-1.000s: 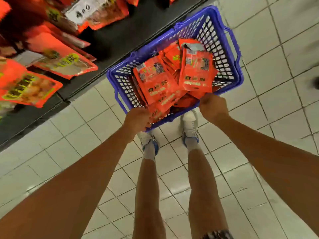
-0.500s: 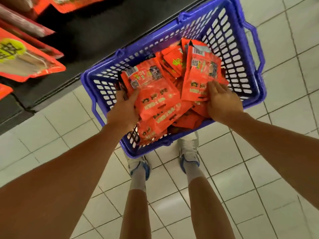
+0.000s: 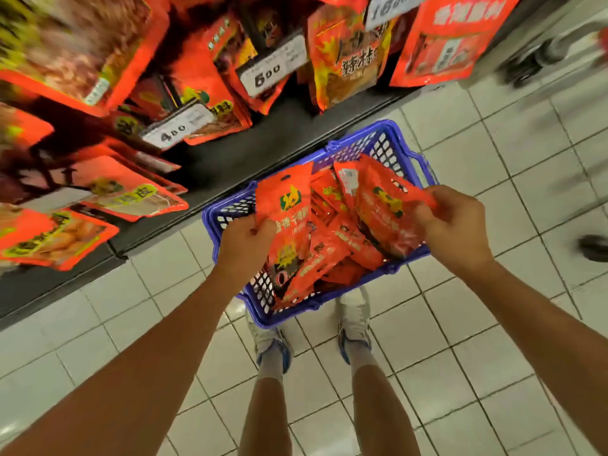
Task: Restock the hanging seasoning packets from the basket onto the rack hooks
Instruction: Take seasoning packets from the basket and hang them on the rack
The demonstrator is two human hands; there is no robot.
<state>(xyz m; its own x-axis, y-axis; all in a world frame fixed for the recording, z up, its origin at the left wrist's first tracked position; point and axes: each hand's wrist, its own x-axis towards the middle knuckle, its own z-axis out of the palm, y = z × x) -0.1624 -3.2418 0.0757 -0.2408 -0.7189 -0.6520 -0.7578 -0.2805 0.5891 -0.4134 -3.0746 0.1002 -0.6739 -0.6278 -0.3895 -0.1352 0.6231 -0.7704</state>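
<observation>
Writing: price tags on the rack [image 3: 204, 166] read "400" [image 3: 177, 128] and "500" [image 3: 268, 77]; a third at 1 o'clock starts "16" (the rest is blurred). Print on the packets is too smeared to read.
Left hand: left hand [image 3: 245, 240] grips the lower edge of one orange-red packet [image 3: 284, 205], fingers curled round it; the packet stands upright, hang-hole at 12 o'clock, over the basket's 9 o'clock side.
Right hand: right hand [image 3: 455, 225] pinches a second packet [image 3: 386, 209] by its upper corner, above the basket's 3 o'clock rim.
Basket: blue plastic basket [image 3: 394, 136] sits on the floor just beyond the person's shoes [image 3: 353, 319], its far long side near the black rack base; a loose pile of orange-red packets [image 3: 332, 255] fills it.
Open room: white tiled floor [image 3: 493, 340] spreads from 3 to 6 o'clock; hanging packs [image 3: 345, 60] crowd 9 to 1 o'clock.
</observation>
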